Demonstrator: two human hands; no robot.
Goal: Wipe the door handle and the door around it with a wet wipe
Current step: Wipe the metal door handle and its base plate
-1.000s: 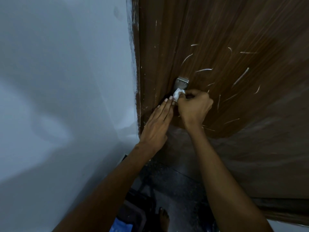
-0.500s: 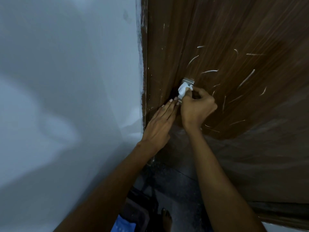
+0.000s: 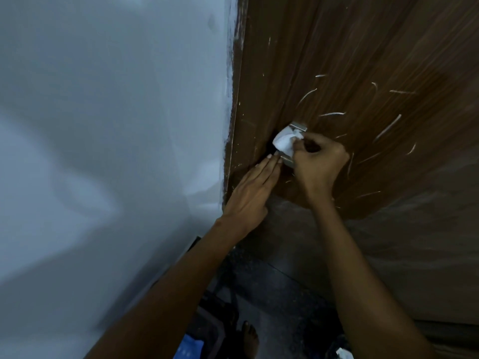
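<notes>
up close, right hand pinches wet wipe against scratched brown door; left hand flat, beside white wall.

The crumpled white wet wipe and the right hand cover most of the small silver metal door handle; only its top and lower ends show. At the bottom edge, a blue patterned object is cut off, unidentifiable

Pale blue-white wall, dark speckled floor, dim light
</notes>
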